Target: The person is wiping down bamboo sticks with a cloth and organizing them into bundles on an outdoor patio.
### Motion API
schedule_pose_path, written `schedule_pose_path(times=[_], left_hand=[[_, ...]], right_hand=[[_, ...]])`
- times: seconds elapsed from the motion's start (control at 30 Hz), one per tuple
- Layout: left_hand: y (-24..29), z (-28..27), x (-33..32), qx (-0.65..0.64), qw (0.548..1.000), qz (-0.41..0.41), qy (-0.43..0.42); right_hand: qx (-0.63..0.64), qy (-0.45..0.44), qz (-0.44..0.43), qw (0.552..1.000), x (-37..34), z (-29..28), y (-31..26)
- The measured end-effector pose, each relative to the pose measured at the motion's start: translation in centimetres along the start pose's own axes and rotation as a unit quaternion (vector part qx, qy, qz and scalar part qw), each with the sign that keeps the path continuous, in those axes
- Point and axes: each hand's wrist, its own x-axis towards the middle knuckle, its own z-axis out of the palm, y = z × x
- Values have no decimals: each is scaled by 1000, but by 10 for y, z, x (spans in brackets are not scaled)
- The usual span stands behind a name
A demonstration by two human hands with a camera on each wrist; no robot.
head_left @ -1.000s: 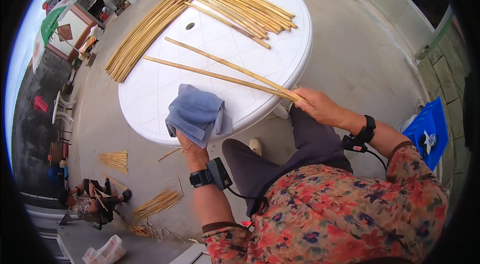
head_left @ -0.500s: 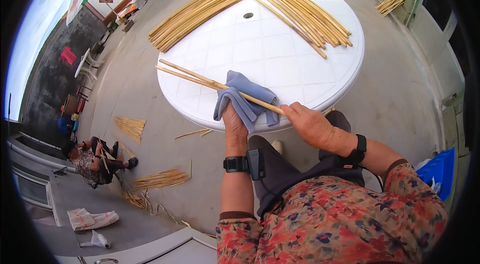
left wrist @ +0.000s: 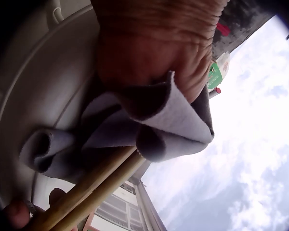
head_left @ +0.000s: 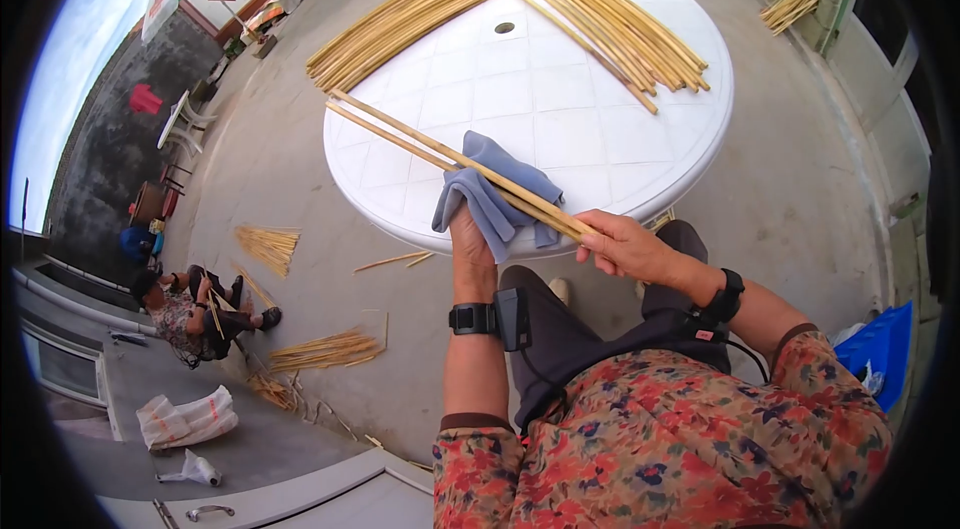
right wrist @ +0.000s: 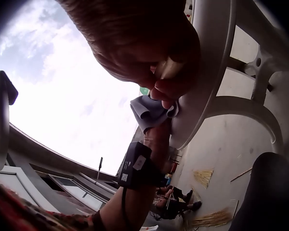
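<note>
- Over the near edge of my round white desk (head_left: 470, 94) there's decent room; plastic-looking, faint grid.
- Two sticks (head_left: 500, 181) reaching across it: I'd turn them so every side gets rubbed; slim, straight, woody.
- Blue-grey cloth (head_left: 470, 199) bunched against them: I'd keep it snug; soft, floppy folds.
- My right hand (head_left: 630, 247): fingers clamped on the near stick ends.
- My left hand (head_left: 470, 241): under the cloth, fingers hidden, can't tell.
</note>
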Motion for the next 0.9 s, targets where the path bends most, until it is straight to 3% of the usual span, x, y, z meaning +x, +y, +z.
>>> schedule_pose_path(times=[0.07,0.2,0.27,0.37,0.6,0.9], left_hand=[[0,2,0,16,1000,2,-10],[4,11,-5,16,998,-38,-42],[7,21,-11,47,998,-28,-21],[2,21,-8,40,999,-10,-12],[-6,2,13,22,998,47,-26],[-5,4,16,55,997,56,-20]], right_hand=[[57,1,26,998,-2,-1,2],[31,7,14,999,-5,2,2],[-121,60,-62,989,-7,4,4],[-208,91,-113,967,-3,5,16],[-241,113,-126,956,-25,-1,12],[-379,149,-139,903,-118,-46,51]])
